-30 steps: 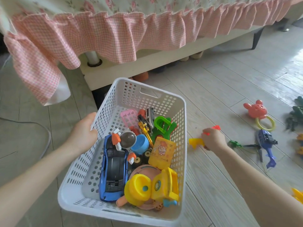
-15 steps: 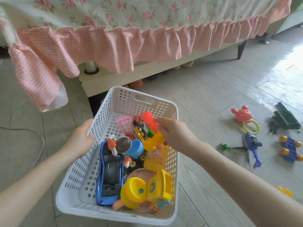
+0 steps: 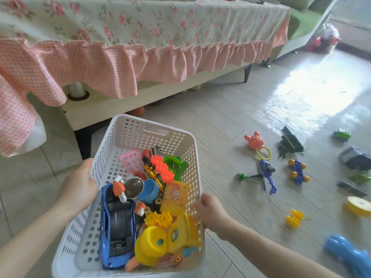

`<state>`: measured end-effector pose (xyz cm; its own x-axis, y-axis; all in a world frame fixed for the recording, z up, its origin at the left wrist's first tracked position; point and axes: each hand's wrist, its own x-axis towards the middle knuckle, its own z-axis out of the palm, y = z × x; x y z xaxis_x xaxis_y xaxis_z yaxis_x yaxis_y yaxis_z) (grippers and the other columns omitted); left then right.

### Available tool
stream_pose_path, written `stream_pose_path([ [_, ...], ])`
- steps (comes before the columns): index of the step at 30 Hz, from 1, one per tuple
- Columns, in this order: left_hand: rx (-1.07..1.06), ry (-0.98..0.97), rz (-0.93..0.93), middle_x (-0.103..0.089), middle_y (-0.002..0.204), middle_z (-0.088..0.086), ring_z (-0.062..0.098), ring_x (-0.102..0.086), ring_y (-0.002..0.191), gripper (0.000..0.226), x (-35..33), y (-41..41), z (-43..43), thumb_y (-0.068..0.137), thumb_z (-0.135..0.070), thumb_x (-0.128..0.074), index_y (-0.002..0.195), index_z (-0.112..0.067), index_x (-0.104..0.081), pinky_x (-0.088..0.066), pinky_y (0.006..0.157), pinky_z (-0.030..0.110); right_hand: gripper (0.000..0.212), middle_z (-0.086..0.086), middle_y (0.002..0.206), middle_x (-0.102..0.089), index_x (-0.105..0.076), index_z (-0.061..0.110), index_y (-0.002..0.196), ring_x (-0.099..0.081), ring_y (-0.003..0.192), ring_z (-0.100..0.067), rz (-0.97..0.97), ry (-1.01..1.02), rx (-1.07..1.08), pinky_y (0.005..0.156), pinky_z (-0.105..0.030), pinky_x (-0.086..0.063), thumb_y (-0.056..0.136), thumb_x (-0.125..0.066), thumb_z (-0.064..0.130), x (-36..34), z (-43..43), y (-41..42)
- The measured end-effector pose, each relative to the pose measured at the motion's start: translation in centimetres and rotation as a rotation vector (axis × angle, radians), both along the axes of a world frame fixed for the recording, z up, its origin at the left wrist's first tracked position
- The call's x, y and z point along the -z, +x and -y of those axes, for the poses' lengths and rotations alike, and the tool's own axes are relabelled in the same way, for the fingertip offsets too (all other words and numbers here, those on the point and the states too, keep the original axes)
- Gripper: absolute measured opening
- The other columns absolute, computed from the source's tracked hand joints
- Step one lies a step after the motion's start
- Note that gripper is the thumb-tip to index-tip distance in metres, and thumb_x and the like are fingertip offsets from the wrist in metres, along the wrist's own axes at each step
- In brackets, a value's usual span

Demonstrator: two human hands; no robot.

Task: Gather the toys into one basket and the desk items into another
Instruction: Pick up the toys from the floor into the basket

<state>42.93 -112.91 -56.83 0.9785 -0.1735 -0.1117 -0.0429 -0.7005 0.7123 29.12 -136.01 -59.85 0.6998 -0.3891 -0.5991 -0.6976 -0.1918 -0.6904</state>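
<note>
Two hands, we record: left hand [image 3: 78, 189] and right hand [image 3: 212, 213] each clasp one rim of one white perforated plastic basket [image 3: 140, 137]; inside lie one blue toy car [image 3: 116, 223], one orange gear strip [image 3: 161, 169]

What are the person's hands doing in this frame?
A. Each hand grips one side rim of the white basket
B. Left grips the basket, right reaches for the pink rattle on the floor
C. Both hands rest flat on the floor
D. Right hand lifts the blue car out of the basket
A: the left hand grips the left rim of the white basket and the right hand grips its right rim; the pink rattle lies apart, untouched.
</note>
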Motion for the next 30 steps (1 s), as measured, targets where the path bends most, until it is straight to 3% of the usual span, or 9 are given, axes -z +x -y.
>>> stream_pose_path([
  [8,0.198,-0.033,-0.033,-0.048,0.133,0.021,0.038,-0.047,0.119,0.046,-1.8,1.5,5.4,0.088,0.010,-0.035,0.131,-0.006,-0.039,-0.043,0.090,0.047,0.020,-0.010,0.094,-0.065,-0.050,0.007,0.087,-0.067,0.082,-0.022,-0.073,-0.163,0.145,0.074,-0.042,-0.058,0.097,-0.033,0.014,-4.9,3.6,-1.3],
  [10,0.233,-0.043,-0.032,-0.049,0.130,0.021,0.039,-0.048,0.116,0.044,-2.2,2.1,7.0,0.087,0.010,-0.036,0.128,-0.005,-0.040,-0.043,0.088,0.046,0.022,-0.007,0.087,-0.063,-0.047,0.009,0.081,-0.065,0.079,-0.019,-0.060,-0.191,0.160,0.069,-0.037,-0.058,0.097,-0.034,0.014,-6.0,5.0,-1.4],
  [13,0.251,-0.052,-0.022,-0.055,0.119,0.021,0.037,-0.052,0.104,0.038,-2.0,3.1,9.1,0.084,0.010,-0.037,0.119,-0.003,-0.045,-0.042,0.082,0.042,0.028,-0.001,0.072,-0.050,-0.039,0.013,0.069,-0.051,0.065,-0.014,-0.049,-0.247,0.164,0.055,-0.027,-0.046,0.096,-0.033,0.010,-6.3,6.6,-1.7],
  [18,0.249,-0.015,0.027,-0.056,0.122,0.020,0.030,-0.051,0.096,0.044,-1.3,3.2,13.1,0.085,0.011,-0.038,0.126,-0.003,-0.043,-0.039,0.077,0.035,0.027,0.000,0.078,-0.054,-0.043,0.015,0.071,-0.058,0.078,-0.016,-0.027,-0.285,0.092,0.073,-0.036,-0.055,0.096,-0.034,0.018,-5.2,11.0,-1.3],
  [22,0.232,0.085,0.048,-0.050,0.133,0.021,0.037,-0.048,0.118,0.051,-0.8,3.9,16.2,0.085,0.011,-0.037,0.134,-0.003,-0.039,-0.039,0.092,0.041,0.029,0.003,0.070,-0.048,-0.041,0.017,0.067,-0.054,0.063,-0.009,0.031,-0.266,0.020,0.059,-0.028,-0.053,0.096,-0.035,0.016,-3.9,14.1,-0.6],
  [24,0.213,0.169,0.061,-0.046,0.137,0.022,0.038,-0.045,0.122,0.050,-0.4,4.6,17.4,0.087,0.009,-0.037,0.136,-0.003,-0.036,-0.038,0.096,0.041,0.028,0.002,0.069,-0.051,-0.041,0.015,0.067,-0.057,0.061,-0.013,0.054,-0.257,-0.021,0.058,-0.033,-0.056,0.094,-0.034,0.012,-3.5,15.5,-0.1],
  [26,0.166,0.227,0.062,-0.047,0.135,0.024,0.037,-0.051,0.112,0.047,-0.1,5.1,18.7,0.087,0.009,-0.037,0.133,-0.001,-0.038,-0.040,0.092,0.039,0.030,0.001,0.065,-0.051,-0.040,0.014,0.064,-0.057,0.056,-0.013,0.085,-0.210,-0.067,0.058,-0.034,-0.056,0.093,-0.034,0.009,-3.0,17.4,0.6],
  [28,0.125,0.278,0.074,-0.053,0.125,0.025,0.028,-0.053,0.081,0.043,0.1,5.8,19.5,0.086,0.008,-0.038,0.128,-0.002,-0.042,-0.043,0.081,0.036,0.032,0.002,0.059,-0.048,-0.037,0.014,0.060,-0.052,0.050,-0.012,0.125,-0.178,-0.103,0.054,-0.032,-0.053,0.092,-0.033,0.006,-3.0,18.7,1.3],
  [30,0.067,0.327,0.055,-0.055,0.120,0.026,0.024,-0.048,0.074,0.040,-0.4,6.0,20.5,0.087,0.006,-0.039,0.127,-0.002,-0.042,-0.039,0.073,0.034,0.032,0.002,0.058,-0.047,-0.037,0.014,0.061,-0.053,0.052,-0.015,0.169,-0.159,-0.147,0.054,-0.033,-0.052,0.091,-0.033,0.006,-3.2,20.2,1.8],
])
